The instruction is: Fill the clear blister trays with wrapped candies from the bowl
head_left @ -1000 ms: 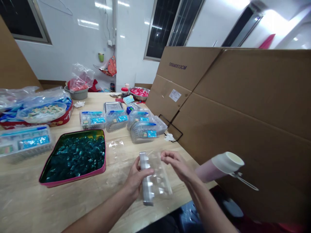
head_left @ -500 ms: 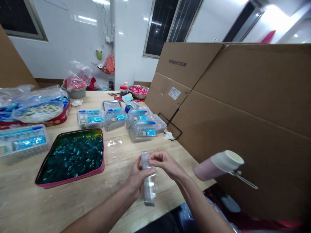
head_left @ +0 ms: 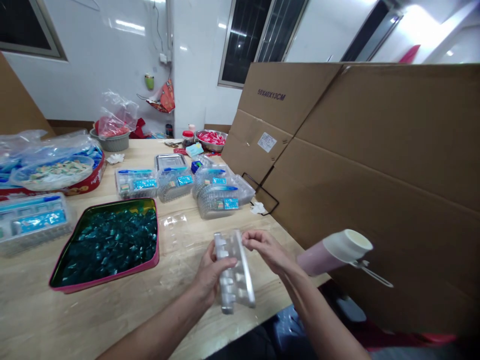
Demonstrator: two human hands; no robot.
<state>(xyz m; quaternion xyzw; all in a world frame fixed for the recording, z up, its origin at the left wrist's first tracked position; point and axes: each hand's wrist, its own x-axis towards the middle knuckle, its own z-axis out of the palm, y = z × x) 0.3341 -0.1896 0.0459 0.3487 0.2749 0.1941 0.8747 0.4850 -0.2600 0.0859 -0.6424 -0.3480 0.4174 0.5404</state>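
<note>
Clear plastic blister trays (head_left: 226, 292) stand on edge in a narrow stack, gripped between the thumb and fingers of my left hand (head_left: 208, 276). My right hand (head_left: 267, 250) pinches the top corner of a single clear tray (head_left: 245, 280) on the right side. A gap shows between that tray and the rest of the stack, widest at the top. Left of my hands, another clear moulded tray (head_left: 175, 231) lies on the table. Beside it is a pink-rimmed bin (head_left: 157, 245) full of small dark teal wrapped pieces.
Several filled clear boxes (head_left: 217, 202) with blue pens stand farther back. A pink and white bottle (head_left: 330, 252) is by my right forearm. A large cardboard sheet (head_left: 356, 165) walls off the right side. Far left sits a red tub (head_left: 98, 176) of blue packets.
My right hand has moved right, drawing one tray away from the stack so that a gap has opened. My left hand keeps its hold. The view has shifted slightly.
</note>
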